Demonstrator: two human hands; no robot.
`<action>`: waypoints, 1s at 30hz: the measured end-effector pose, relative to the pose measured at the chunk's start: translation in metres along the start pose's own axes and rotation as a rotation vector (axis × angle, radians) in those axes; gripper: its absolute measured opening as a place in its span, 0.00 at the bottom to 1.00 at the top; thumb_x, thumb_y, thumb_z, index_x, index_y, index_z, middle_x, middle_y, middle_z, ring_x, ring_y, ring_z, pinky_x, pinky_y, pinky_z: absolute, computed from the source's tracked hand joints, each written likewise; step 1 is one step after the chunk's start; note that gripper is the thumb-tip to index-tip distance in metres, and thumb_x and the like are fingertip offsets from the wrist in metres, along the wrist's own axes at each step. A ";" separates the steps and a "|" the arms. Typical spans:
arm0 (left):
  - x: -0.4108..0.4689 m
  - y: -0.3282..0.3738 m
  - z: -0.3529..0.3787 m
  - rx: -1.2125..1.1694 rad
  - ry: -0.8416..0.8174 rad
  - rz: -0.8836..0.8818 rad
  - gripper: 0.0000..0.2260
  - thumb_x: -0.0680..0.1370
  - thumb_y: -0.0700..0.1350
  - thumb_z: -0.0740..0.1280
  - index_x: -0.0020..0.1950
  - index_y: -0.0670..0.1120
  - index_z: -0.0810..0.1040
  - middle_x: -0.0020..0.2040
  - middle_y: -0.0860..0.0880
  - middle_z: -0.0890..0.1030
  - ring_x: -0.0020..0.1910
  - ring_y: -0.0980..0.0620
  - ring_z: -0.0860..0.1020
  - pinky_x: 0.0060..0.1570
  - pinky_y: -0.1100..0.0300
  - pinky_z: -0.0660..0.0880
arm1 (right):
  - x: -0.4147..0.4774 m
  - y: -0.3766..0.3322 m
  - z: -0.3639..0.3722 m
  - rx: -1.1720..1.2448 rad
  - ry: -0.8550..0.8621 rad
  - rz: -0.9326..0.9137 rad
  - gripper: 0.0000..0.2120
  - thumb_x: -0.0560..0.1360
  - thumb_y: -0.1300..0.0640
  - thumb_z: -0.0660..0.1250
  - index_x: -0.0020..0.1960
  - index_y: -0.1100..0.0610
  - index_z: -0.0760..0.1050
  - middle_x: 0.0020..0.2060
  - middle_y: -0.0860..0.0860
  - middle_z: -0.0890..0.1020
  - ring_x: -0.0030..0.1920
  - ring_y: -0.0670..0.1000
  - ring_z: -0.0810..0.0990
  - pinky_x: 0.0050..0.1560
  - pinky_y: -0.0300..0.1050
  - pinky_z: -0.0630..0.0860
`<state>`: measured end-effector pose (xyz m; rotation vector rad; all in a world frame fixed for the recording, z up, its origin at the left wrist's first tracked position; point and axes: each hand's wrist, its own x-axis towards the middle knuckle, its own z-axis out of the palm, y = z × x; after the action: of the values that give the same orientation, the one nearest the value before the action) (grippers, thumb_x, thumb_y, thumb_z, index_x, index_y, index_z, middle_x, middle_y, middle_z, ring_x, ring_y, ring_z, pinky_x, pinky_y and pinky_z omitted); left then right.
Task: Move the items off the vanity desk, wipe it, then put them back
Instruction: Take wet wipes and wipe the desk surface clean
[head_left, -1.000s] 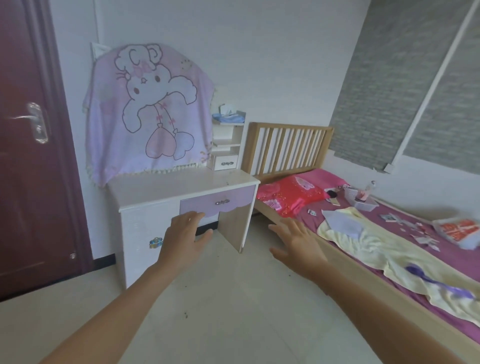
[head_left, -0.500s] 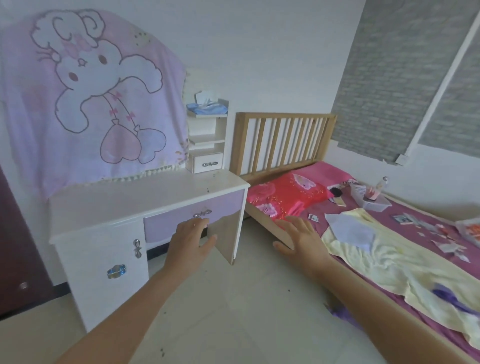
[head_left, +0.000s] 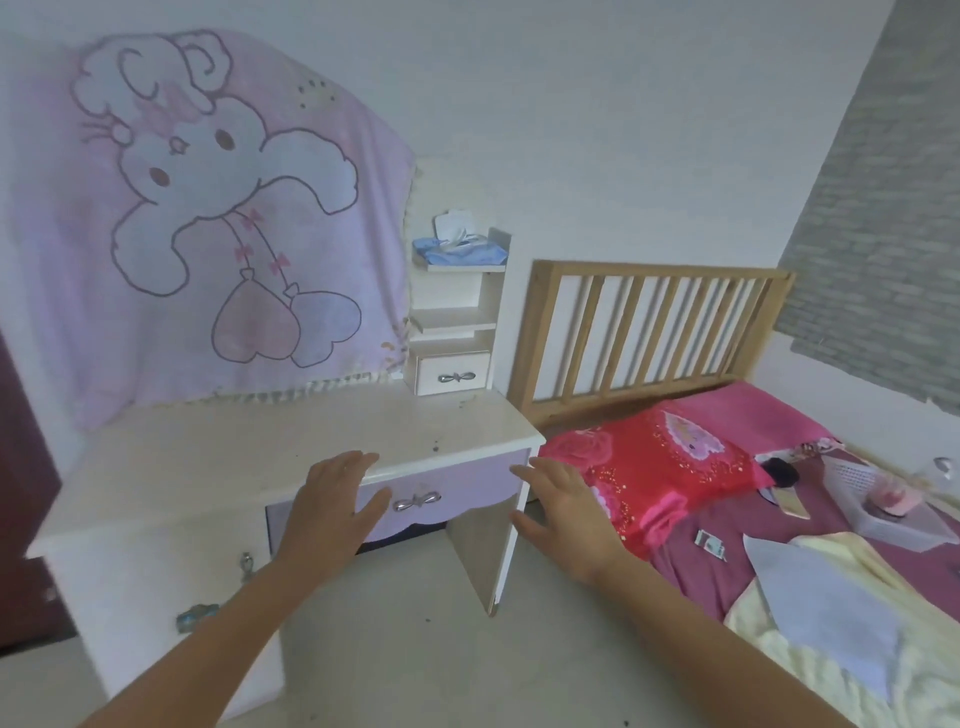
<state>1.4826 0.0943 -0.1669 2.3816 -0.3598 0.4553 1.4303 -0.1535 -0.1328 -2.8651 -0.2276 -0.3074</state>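
Left hand (head_left: 332, 512) and right hand (head_left: 563, 514), grip open and holding nothing, reach toward the bench (head_left: 234, 457) mid-frame, likely because its items (head_left: 883, 501) sit on the bed (head_left: 680, 571) lower right.

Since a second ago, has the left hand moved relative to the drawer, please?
Yes, forward: the left hand now reaches past the drawer to the desk edge.

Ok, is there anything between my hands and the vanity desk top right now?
Nothing visible. The left hand is at the front edge of the vanity desk top, above the purple drawer. The right hand is near its right corner. Both are open and empty.
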 end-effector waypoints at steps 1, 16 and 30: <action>0.016 -0.006 0.006 0.004 0.018 -0.006 0.19 0.77 0.46 0.64 0.66 0.44 0.70 0.66 0.46 0.72 0.66 0.45 0.65 0.63 0.55 0.63 | 0.017 0.007 0.000 -0.011 0.004 -0.008 0.26 0.76 0.46 0.59 0.72 0.51 0.60 0.71 0.51 0.62 0.71 0.52 0.57 0.70 0.45 0.55; 0.258 -0.036 0.111 -0.027 0.035 0.008 0.37 0.65 0.65 0.47 0.64 0.44 0.72 0.63 0.46 0.74 0.64 0.43 0.67 0.62 0.54 0.64 | 0.255 0.134 0.014 -0.032 0.000 0.005 0.21 0.77 0.47 0.59 0.67 0.54 0.68 0.67 0.50 0.69 0.69 0.52 0.62 0.67 0.46 0.60; 0.490 -0.025 0.179 0.132 0.217 0.003 0.34 0.67 0.62 0.48 0.64 0.43 0.72 0.61 0.44 0.75 0.61 0.42 0.69 0.57 0.52 0.66 | 0.529 0.230 0.009 0.122 0.200 -0.295 0.19 0.75 0.52 0.58 0.58 0.63 0.76 0.57 0.58 0.77 0.61 0.58 0.73 0.60 0.41 0.64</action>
<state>1.9734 -0.0720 -0.1058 2.4277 -0.2406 0.7514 1.9838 -0.3040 -0.0744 -2.6537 -0.6085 -0.6089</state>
